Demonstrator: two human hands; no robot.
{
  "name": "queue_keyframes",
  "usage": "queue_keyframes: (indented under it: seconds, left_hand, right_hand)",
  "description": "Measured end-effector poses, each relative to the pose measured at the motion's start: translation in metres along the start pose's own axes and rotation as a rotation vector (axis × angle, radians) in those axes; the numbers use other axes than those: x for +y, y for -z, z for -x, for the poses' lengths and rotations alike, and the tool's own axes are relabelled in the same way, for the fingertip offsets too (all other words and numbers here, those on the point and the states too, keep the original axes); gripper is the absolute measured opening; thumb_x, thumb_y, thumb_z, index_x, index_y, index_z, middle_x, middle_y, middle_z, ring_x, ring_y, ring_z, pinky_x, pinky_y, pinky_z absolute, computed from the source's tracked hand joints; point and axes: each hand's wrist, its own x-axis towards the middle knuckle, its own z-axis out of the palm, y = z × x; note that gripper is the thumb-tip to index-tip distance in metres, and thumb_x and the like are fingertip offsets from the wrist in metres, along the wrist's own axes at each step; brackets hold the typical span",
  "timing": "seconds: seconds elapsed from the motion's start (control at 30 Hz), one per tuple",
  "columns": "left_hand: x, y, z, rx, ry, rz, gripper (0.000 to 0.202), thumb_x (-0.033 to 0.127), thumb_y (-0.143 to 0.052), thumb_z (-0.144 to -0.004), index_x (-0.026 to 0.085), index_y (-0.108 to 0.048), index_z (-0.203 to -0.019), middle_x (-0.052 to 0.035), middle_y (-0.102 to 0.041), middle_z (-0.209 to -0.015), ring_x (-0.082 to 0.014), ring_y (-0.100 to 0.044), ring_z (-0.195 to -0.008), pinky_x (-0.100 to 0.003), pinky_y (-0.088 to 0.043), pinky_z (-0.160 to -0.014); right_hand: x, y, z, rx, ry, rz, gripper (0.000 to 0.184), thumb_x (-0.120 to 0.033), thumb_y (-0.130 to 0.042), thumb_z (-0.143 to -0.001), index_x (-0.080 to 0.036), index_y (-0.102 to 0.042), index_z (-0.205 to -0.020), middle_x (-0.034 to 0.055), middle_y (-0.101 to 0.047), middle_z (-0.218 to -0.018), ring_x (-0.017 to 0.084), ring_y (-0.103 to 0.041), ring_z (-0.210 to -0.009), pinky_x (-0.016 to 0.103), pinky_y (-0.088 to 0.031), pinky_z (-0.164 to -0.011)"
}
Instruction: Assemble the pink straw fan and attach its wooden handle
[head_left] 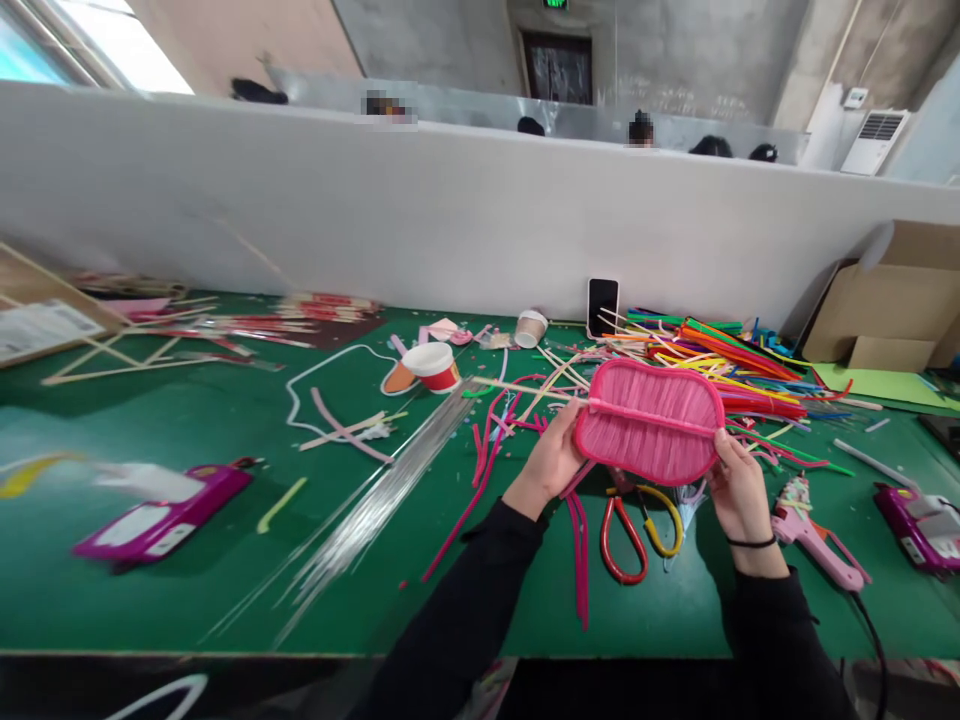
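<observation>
Pink bristly panel [649,420] with a rounded, fuzzy rim is held up above the green counter [150,615], in front of the person; the fingers of the left hand [551,458] grasp its left edge, and those of the right hand [741,488] pinch its right edge. Just below it lies a tool with one red and one yellow handle [625,577]. Multicoloured chenille stems [720,352] are heaped behind, a pink glue gun [817,548] rests near the right forearm, and silvery wires [379,510] spread to the left, near a paper cup [442,376]
</observation>
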Motion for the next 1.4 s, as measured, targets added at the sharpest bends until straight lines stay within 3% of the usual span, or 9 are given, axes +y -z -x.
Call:
queue_keyframes:
  seconds: [0.2, 0.57, 0.67, 0.77, 0.87, 1.03, 1.17, 1.27, 1.4]
  left_hand:
    - [-0.005, -0.001, 0.001, -0.191, -0.030, -0.065, 0.043, 0.047, -0.084, -0.069, 0.013, -0.070, -0.091, -0.0076, -0.075, -0.084, -0.0205, -0.071, -0.079, -0.032, -0.057, -0.075]
    - [-0.006, 0.005, -0.003, -0.096, -0.151, -0.227, 0.032, 0.036, -0.087, -0.066, 0.013, -0.072, -0.082, -0.0052, -0.074, -0.076, -0.0163, -0.068, -0.064, -0.028, -0.055, -0.066]
    - [-0.001, 0.016, 0.001, -0.238, -0.060, -0.218, 0.038, 0.036, -0.092, -0.056, 0.014, -0.073, -0.080, -0.0081, -0.075, -0.077, -0.0214, -0.071, -0.070, -0.032, -0.056, -0.072]
    - [0.006, 0.035, 0.002, -0.450, 0.091, -0.166, 0.058, 0.055, -0.092, -0.046, 0.017, -0.074, -0.086, -0.0119, -0.077, -0.084, -0.0320, -0.073, -0.086, -0.043, -0.055, -0.078]
    - [0.008, 0.053, -0.001, -0.541, 0.209, -0.197, 0.066, 0.064, -0.089, -0.041, 0.018, -0.074, -0.085, -0.0133, -0.077, -0.082, -0.0351, -0.073, -0.082, -0.045, -0.055, -0.073]
    - [0.002, 0.055, -0.003, -0.492, 0.261, -0.156, 0.084, 0.085, -0.070, -0.048, 0.016, -0.073, -0.095, -0.0162, -0.076, -0.086, -0.0387, -0.072, -0.097, -0.045, -0.055, -0.079]
    - [-0.005, 0.045, 0.001, -0.388, 0.317, -0.298, 0.065, 0.045, -0.093, -0.051, 0.017, -0.071, -0.106, -0.0129, -0.078, -0.092, -0.0343, -0.072, -0.101, -0.038, -0.056, -0.084]
    - [-0.008, 0.038, 0.001, -0.253, 0.298, -0.322, 0.053, 0.022, -0.092, -0.055, 0.015, -0.072, -0.104, -0.0124, -0.078, -0.091, -0.0297, -0.075, -0.089, -0.034, -0.058, -0.079]
    - [-0.012, 0.028, -0.001, -0.149, 0.172, -0.200, 0.030, 0.019, -0.086, -0.066, 0.014, -0.074, -0.093, -0.0093, -0.078, -0.085, -0.0255, -0.075, -0.079, -0.030, -0.060, -0.072]
  right_hand:
    - [0.014, 0.003, -0.008, -0.058, 0.037, -0.051, 0.033, -0.047, -0.083, -0.068, -0.022, -0.065, -0.080, -0.0058, -0.070, -0.067, 0.008, -0.065, -0.056, 0.019, -0.058, -0.057]
    - [0.022, -0.004, -0.001, -0.102, -0.086, -0.108, 0.033, -0.037, -0.088, -0.062, -0.023, -0.070, -0.085, -0.0024, -0.076, -0.076, 0.012, -0.070, -0.061, 0.023, -0.060, -0.059]
    - [0.015, -0.004, -0.001, -0.018, 0.029, -0.094, 0.031, -0.042, -0.084, -0.067, -0.023, -0.072, -0.088, -0.0017, -0.077, -0.080, 0.013, -0.068, -0.061, 0.022, -0.057, -0.054]
    - [0.005, -0.007, -0.001, 0.044, 0.118, -0.065, 0.034, -0.048, -0.081, -0.069, -0.021, -0.075, -0.089, 0.0006, -0.078, -0.087, 0.016, -0.071, -0.070, 0.026, -0.058, -0.060]
    - [-0.008, -0.015, 0.001, 0.089, 0.149, -0.015, 0.036, -0.052, -0.080, -0.069, -0.020, -0.076, -0.084, 0.0013, -0.078, -0.083, 0.017, -0.070, -0.068, 0.028, -0.056, -0.059]
    - [-0.029, -0.036, -0.008, -0.010, 0.248, 0.236, 0.044, -0.057, -0.081, -0.065, -0.019, -0.077, -0.087, 0.0018, -0.076, -0.077, 0.019, -0.067, -0.068, 0.029, -0.054, -0.062]
    - [-0.043, -0.063, -0.010, 0.005, 0.472, 0.545, 0.056, -0.062, -0.077, -0.065, -0.018, -0.076, -0.100, 0.0072, -0.077, -0.082, 0.026, -0.069, -0.082, 0.041, -0.055, -0.080]
    - [-0.057, -0.078, 0.025, 0.016, 0.755, 0.604, 0.051, -0.062, -0.074, -0.070, -0.024, -0.075, -0.104, 0.0115, -0.073, -0.114, 0.031, -0.060, -0.121, 0.050, -0.041, -0.109]
    - [-0.079, -0.064, 0.109, -0.450, 0.634, 0.436, 0.041, -0.065, -0.046, -0.090, -0.039, -0.076, -0.100, 0.0054, -0.074, -0.111, 0.030, -0.063, -0.119, 0.052, -0.048, -0.103]
